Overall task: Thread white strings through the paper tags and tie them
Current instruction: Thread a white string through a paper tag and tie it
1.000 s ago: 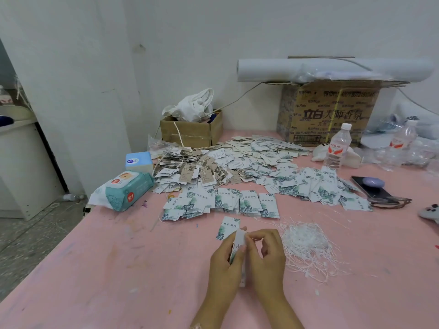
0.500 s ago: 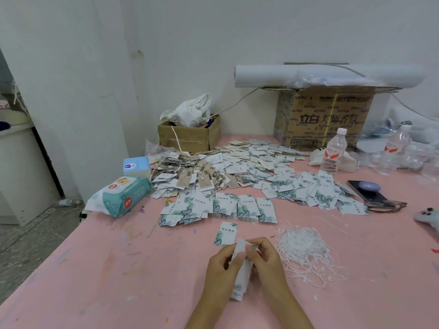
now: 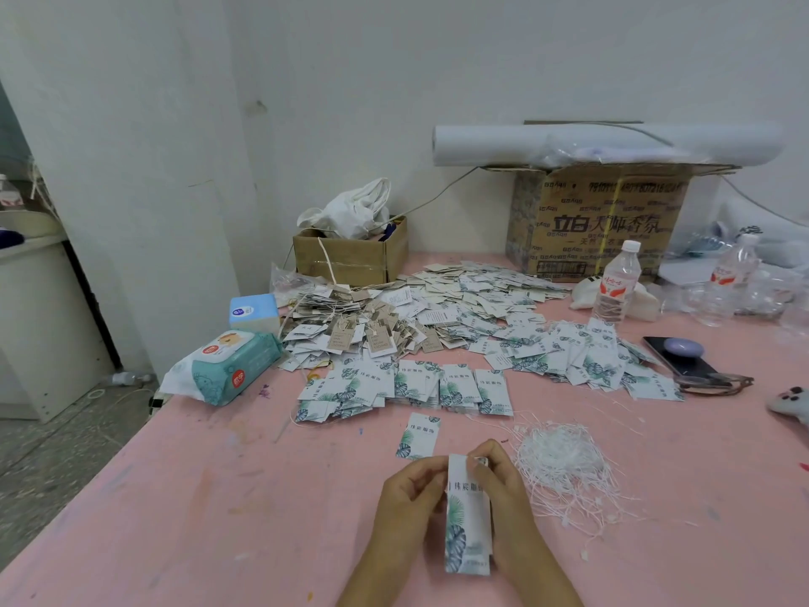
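nearby, string heap (image 3: pixel 562 466) beside held tag (image 3: pixel 466 523) — loose tag (image 3: pixel 418 435) ahead

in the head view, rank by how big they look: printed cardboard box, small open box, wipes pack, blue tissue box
1. printed cardboard box, clearly largest.
2. small open box and wipes pack look about alike; the pack lies nearer the camera, so no ranking.
3. blue tissue box, smallest.

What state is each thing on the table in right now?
held tag, upright, gripped by left hand and right hand
loose tag, lying flat beyond the hands
string pile, loose, tangled
small carton, open, white bag inside
water bottle, upright, capped
wipes pack, lid shut
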`<action>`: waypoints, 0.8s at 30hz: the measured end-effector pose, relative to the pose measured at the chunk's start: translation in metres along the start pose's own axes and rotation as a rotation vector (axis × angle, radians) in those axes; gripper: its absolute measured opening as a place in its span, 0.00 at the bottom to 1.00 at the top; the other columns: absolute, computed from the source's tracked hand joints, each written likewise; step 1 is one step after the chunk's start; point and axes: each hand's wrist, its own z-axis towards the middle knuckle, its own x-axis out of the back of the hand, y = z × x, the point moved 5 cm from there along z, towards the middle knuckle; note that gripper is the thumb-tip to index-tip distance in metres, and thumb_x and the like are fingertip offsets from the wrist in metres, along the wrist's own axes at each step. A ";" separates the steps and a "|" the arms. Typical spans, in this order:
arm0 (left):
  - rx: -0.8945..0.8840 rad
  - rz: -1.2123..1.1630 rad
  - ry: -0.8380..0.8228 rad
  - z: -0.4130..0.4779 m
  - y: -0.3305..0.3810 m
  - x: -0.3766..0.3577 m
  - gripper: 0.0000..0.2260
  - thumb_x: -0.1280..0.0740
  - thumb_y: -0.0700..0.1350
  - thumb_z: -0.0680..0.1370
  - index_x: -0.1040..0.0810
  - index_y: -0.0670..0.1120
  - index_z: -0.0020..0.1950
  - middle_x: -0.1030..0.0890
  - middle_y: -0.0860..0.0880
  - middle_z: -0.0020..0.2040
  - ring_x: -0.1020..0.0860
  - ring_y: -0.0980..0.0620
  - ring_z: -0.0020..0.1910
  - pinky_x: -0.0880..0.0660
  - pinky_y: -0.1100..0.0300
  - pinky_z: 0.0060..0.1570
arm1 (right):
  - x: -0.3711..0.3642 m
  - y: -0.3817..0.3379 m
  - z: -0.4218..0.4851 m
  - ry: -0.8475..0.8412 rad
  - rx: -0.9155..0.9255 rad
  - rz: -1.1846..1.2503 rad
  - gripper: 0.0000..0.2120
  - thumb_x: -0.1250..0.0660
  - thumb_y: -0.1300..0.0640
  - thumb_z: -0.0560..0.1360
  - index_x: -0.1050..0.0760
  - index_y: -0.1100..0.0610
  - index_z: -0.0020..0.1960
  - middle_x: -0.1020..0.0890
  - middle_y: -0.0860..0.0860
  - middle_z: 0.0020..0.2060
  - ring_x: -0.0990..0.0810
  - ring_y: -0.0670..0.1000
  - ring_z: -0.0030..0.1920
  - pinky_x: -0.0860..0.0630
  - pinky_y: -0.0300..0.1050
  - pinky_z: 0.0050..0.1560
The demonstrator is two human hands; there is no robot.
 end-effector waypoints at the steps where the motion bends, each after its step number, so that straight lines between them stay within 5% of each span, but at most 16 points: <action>1: -0.012 0.010 -0.011 0.000 0.001 -0.001 0.10 0.36 0.33 0.79 0.17 0.42 0.53 0.14 0.41 0.48 0.18 0.50 0.44 0.23 0.62 0.42 | 0.000 0.000 0.000 -0.015 -0.003 0.001 0.11 0.31 0.61 0.67 0.33 0.60 0.40 0.28 0.57 0.29 0.29 0.52 0.28 0.31 0.40 0.27; 24: -0.030 0.062 0.033 0.002 -0.002 0.002 0.04 0.33 0.34 0.77 0.18 0.39 0.48 0.16 0.36 0.45 0.19 0.49 0.42 0.24 0.58 0.42 | -0.006 0.004 -0.002 -0.128 -0.130 -0.022 0.10 0.27 0.59 0.69 0.29 0.55 0.39 0.25 0.58 0.30 0.26 0.53 0.28 0.29 0.41 0.28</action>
